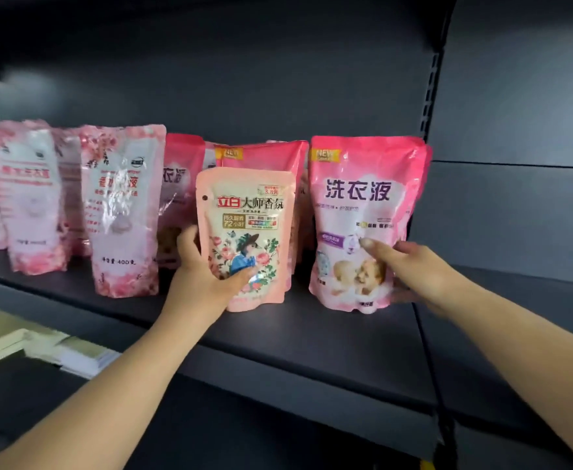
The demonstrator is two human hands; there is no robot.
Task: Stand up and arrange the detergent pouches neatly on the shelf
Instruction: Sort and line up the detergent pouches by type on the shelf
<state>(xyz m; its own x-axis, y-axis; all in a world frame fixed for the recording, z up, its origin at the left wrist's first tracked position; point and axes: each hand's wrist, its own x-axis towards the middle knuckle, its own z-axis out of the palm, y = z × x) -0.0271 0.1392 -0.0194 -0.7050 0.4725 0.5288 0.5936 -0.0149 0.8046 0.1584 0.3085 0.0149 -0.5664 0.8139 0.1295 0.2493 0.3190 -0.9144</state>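
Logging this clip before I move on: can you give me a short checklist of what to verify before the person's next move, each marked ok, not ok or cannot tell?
1. Left hand grips the small peach pouch firmly: ok.
2. Peach pouch upright, label facing out: ok.
3. Peach pouch base resting on the shelf: cannot tell.
4. Right hand steadies the large pink pouch, thumb on its front: ok.
5. Large pink pouch standing upright: ok.
6. Whole row neat: not ok, the pale pouch further left leans.
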